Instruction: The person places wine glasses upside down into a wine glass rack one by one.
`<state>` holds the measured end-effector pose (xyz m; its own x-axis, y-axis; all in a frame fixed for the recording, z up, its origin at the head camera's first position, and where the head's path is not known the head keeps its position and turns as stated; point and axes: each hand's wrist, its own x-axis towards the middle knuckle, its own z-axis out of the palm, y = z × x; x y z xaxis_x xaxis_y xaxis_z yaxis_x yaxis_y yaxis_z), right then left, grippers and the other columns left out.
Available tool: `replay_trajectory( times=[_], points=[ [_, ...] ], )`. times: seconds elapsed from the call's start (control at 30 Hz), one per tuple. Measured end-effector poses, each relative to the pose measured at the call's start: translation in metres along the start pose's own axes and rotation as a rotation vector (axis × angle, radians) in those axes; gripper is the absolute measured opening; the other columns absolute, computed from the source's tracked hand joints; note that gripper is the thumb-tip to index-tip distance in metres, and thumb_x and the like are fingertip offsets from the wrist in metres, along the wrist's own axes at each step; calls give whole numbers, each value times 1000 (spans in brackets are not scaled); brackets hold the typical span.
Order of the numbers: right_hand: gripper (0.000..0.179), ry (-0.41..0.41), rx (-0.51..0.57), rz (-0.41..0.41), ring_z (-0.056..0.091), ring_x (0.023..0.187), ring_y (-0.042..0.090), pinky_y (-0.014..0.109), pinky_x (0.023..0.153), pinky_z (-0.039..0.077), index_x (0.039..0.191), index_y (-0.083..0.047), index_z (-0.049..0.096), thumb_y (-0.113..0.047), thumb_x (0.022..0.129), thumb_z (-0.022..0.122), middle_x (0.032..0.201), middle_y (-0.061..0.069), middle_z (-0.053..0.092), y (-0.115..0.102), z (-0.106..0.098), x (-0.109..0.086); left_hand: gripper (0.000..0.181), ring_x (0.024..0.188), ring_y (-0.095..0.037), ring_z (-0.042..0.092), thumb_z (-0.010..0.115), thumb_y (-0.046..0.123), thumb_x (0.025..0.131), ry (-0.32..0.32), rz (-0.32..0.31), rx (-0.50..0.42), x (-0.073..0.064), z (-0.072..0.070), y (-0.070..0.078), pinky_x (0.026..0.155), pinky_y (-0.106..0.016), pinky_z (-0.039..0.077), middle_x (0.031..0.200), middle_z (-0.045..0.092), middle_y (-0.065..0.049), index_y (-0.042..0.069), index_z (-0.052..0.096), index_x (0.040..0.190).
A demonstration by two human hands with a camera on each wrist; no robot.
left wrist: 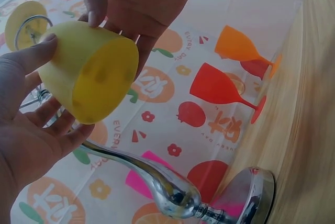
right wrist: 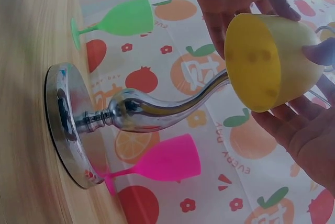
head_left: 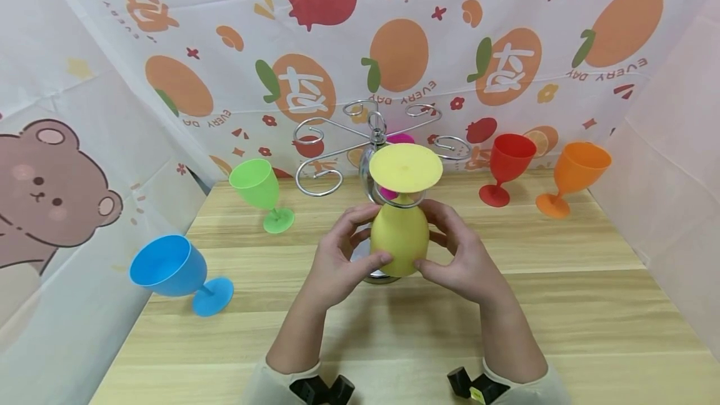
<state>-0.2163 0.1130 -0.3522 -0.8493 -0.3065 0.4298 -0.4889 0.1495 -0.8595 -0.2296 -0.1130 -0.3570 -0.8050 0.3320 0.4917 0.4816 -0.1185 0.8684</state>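
A yellow goblet (head_left: 400, 239) is upside down in front of a chrome glass rack (head_left: 377, 137), its foot uppermost. Its stem sits within one of the rack's curled wire hooks, with the foot above the wire. My left hand (head_left: 347, 259) holds the bowl from the left, thumb in front and fingers behind. From the other side my right hand (head_left: 462, 259) grips the same bowl, its thumb near the rim. Looking up from below, the right wrist view shows the yellow bowl's open mouth (right wrist: 253, 63). Both hands partly cover the rack's post.
Upright on the wooden table stand a green goblet (head_left: 256, 185) and a blue goblet (head_left: 169, 267) at left, and red (head_left: 510, 158) and orange (head_left: 581, 164) goblets at right. A pink goblet (right wrist: 170, 159) stands behind the rack's round base (right wrist: 66, 124). Fruit-printed cloth (head_left: 399, 55) hangs behind.
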Motion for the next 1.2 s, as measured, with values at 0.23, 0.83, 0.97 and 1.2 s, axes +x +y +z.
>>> replay_trajectory(
  times=[0.23, 0.83, 0.97, 1.2],
  points=[
    [81, -4, 2, -1, 49, 130, 23, 52, 101, 47, 143, -16, 43, 5, 71, 74, 140, 2, 50, 0, 1, -1, 62, 127, -27, 51, 80, -8, 74, 5, 2, 3, 0, 0, 0, 102, -44, 49, 131, 57, -6, 5, 57, 131],
    [94, -1, 76, 44, 45, 134, 28, 32, 103, 47, 146, -15, 33, 11, 65, 72, 144, 4, 45, 0, 1, 0, 60, 125, -21, 51, 83, -2, 73, 10, -23, 107, -3, 0, 2, 101, -36, 49, 132, 56, -2, 7, 62, 129],
    [96, 5, 90, 61, 45, 134, 28, 39, 102, 48, 146, -15, 32, 12, 63, 71, 144, 4, 45, 2, 1, 1, 60, 124, -21, 52, 83, 0, 74, 16, -24, 120, -2, 1, 1, 99, -34, 49, 133, 55, -3, 7, 62, 129],
    [84, 6, 91, 75, 48, 130, 29, 39, 100, 49, 138, -10, 34, 12, 64, 67, 138, 5, 48, 5, 0, 2, 58, 125, -19, 51, 83, 2, 75, 35, -37, 155, -1, 5, -2, 99, -37, 50, 133, 56, -4, 6, 62, 130]
  ],
)
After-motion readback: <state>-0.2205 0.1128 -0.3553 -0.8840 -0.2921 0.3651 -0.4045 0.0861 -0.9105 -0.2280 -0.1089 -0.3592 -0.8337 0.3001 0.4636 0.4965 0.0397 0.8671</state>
